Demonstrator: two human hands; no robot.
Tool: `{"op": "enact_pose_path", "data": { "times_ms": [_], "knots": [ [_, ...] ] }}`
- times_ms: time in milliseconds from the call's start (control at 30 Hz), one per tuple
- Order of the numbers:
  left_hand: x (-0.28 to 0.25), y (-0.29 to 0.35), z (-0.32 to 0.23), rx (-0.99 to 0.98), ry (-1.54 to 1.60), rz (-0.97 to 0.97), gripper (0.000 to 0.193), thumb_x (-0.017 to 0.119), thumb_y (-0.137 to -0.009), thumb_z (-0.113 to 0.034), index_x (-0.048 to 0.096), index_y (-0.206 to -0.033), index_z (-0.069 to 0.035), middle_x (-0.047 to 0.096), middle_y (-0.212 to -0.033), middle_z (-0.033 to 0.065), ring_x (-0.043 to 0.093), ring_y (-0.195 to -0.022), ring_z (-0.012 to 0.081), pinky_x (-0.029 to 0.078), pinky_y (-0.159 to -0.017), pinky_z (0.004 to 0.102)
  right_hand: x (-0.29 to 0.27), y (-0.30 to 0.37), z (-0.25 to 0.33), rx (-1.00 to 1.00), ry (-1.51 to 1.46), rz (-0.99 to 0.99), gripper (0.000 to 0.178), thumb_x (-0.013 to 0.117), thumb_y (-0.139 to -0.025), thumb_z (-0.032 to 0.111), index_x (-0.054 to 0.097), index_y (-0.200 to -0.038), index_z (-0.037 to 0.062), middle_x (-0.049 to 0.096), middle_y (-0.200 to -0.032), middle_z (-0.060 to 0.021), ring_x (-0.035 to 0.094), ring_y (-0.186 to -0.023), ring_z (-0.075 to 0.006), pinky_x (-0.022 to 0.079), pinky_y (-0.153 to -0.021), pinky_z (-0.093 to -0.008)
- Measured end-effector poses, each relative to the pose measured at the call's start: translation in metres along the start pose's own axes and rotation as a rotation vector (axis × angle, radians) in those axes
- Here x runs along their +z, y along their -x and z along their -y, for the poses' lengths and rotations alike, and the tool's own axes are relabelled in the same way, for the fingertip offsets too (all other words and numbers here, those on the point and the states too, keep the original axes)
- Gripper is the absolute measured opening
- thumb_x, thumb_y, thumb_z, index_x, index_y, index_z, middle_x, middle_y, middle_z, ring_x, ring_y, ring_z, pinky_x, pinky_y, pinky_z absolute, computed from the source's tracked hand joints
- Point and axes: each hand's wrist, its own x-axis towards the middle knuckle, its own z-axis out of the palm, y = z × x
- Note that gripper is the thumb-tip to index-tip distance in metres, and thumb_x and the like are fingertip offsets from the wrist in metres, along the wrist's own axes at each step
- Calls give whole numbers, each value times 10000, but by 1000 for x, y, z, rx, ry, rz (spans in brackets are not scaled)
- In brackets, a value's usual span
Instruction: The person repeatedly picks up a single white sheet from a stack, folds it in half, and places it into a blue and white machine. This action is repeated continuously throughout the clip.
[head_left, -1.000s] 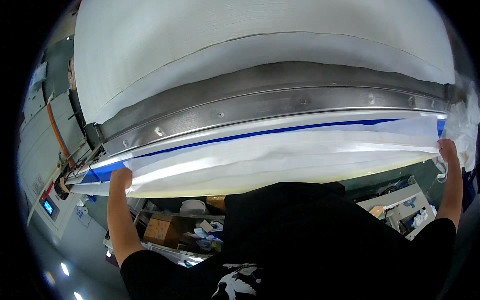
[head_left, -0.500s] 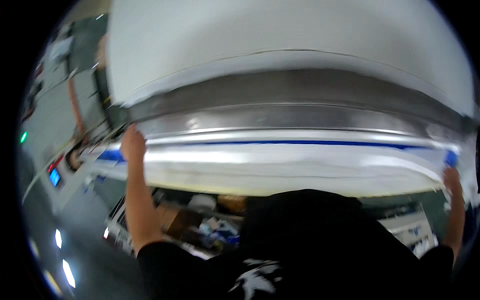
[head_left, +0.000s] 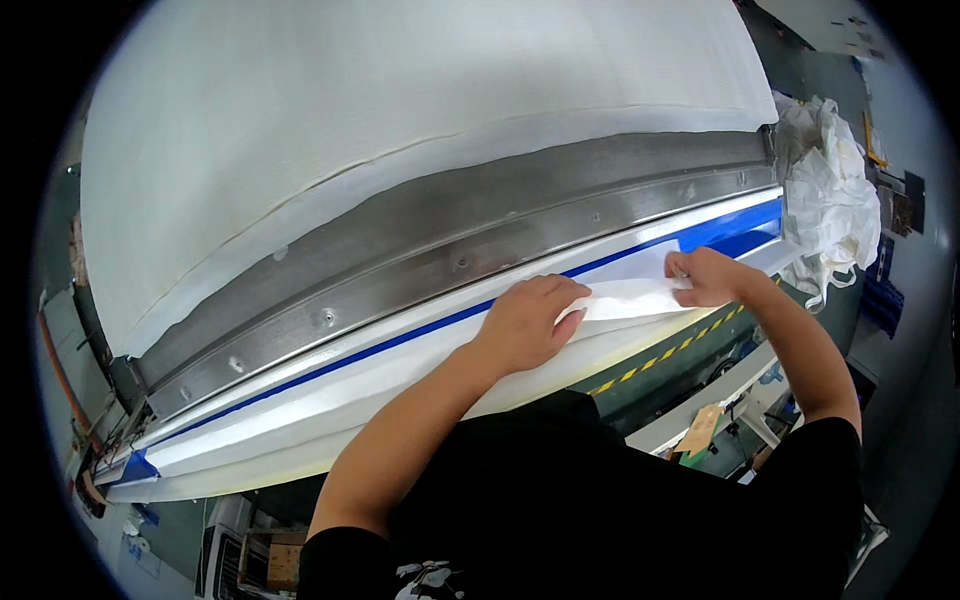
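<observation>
Nearest is the black shirt (head_left: 600, 510), with a cardboard box (head_left: 285, 565) at the near left. Just beyond the shirt lies the white sheet (head_left: 350, 400), its pale yellowish margin on the near side. Its long axis runs from near left to far right, the right end pointing toward a white plastic bag (head_left: 830, 190); in the earlier frames it lay more nearly straight across the view. The hands, wide apart near its two ends a second ago, are now close together over its right part. The left hand (head_left: 525, 325) rests on the sheet, thumb and fingers curved with a small gap at a raised fold; whether they pinch it I cannot tell. Farther right, the right hand (head_left: 715, 278) is at the sheet's right end, fingers curled and thumb a little apart, its hold on the cloth likewise unclear. The fold between them follows the sheet's long axis. The blue strip (head_left: 740, 222) now shows a longer bare stretch at the right than a second ago. Farther off, a grey metal bar (head_left: 460, 245) runs alongside, and beyond it spreads a broad white cloth (head_left: 400, 80).
</observation>
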Motion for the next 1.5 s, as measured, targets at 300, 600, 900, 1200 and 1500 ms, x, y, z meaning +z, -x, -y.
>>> {"op": "enact_pose_path", "data": {
  "times_ms": [300,600,900,1200,1500],
  "knots": [
    [-121,71,19,-161,-311,-348,237,612,-890,-117,637,-1125,-94,648,-1125,135,611,-1063,290,473,-927,405,16,-34,3,-5,-204,-524,268,669,-822,254,554,-988,78,659,-946,-182,652,-789,-368,500,-682,-436],
    [-291,268,93,-761,-1028,-853,380,591,-908,-277,584,-1198,-31,553,-1268,207,527,-1158,377,405,-995,467,-24,-111,224,-434,-175,-567,133,654,-829,175,586,-888,77,636,-785,-121,630,-684,-301,502,-620,-392],
    [-299,300,109,-857,-964,-743,601,531,-926,-463,510,-1306,2,425,-1372,317,436,-1260,457,323,-1083,511,-111,-209,571,-895,-45,-593,191,613,-852,253,602,-898,68,648,-774,-139,624,-708,-329,489,-658,-424],
    [-309,305,98,-794,-849,-703,620,560,-910,-479,520,-1318,-14,402,-1383,335,425,-1285,459,317,-1102,495,-145,-296,734,-1006,13,-732,199,658,-835,261,678,-880,69,670,-724,-74,619,-646,-219,498,-639,-348],
    [-322,308,97,-804,-724,-731,544,599,-896,-381,530,-1297,-19,462,-1343,273,486,-1213,416,367,-1053,484,-144,-308,738,-960,63,-848,182,662,-826,275,690,-872,101,690,-735,-55,643,-658,-234,516,-648,-365]
  ]
}}
